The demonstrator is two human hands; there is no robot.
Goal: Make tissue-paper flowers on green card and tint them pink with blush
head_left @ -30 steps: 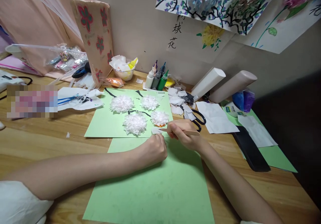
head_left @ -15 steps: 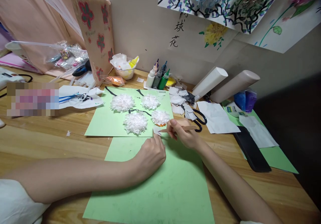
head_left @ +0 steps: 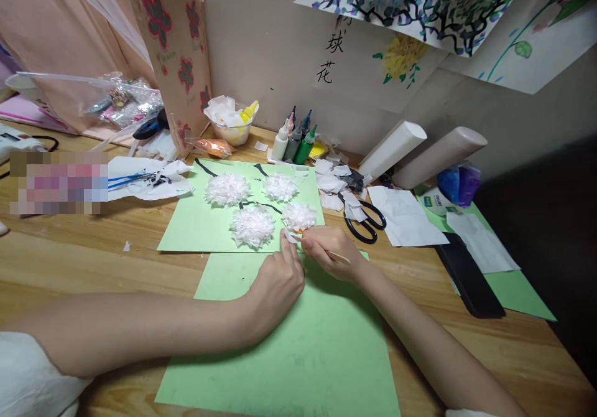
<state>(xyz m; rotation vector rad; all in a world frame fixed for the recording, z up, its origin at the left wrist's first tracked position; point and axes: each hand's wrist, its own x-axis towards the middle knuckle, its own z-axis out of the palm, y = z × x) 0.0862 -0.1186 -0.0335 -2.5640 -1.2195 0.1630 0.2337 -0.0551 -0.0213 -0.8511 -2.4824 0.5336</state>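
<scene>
A small piece of white tissue paper [head_left: 290,236] is at the lower edge of a white paper flower [head_left: 299,216] with a little orange under it. My left hand [head_left: 280,278] holds the tissue piece at its fingertips, index finger stretched forward and the others curled. Close on the right, my right hand [head_left: 332,250] is closed around a thin wooden stick [head_left: 339,257], whose tip meets the tissue. Several fluffy white flowers, such as the front left one [head_left: 253,226], sit on a green sheet [head_left: 186,230] with black painted branches. Beneath my forearms lies a second green sheet [head_left: 280,367].
Black-handled scissors [head_left: 373,238] and torn paper scraps [head_left: 329,180] lie right of the flowers. Paint bottles [head_left: 305,146] and a tissue-filled bowl [head_left: 232,132] stand behind. A black phone-like slab [head_left: 471,280] and white paper [head_left: 405,215] are at the right.
My right hand has moved slightly down and tilted the stick, its back end now lower. The tissue piece has shifted up towards the flower, and my left fingertips have followed.
</scene>
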